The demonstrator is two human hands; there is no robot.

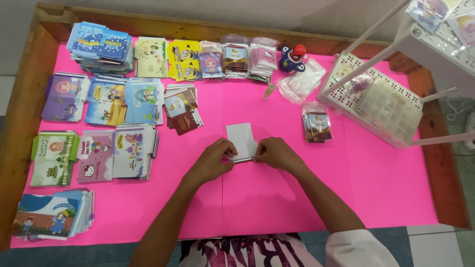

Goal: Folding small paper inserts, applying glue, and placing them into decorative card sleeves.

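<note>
Two hands pinch the near edge of a small stack of white cards (241, 141) lying flat mid-table on the pink sheet (386, 188), long axis pointing away from the person. The left hand (213, 159) and right hand (276, 153) clamp its lower corners. A clear bag (317, 122) just beside holds brown cards.

Two bare forearms, no watch or rings visible. The right arm has a short white sleeve (361, 247). The shirt (247, 252) front is white with dark purple print.
</note>
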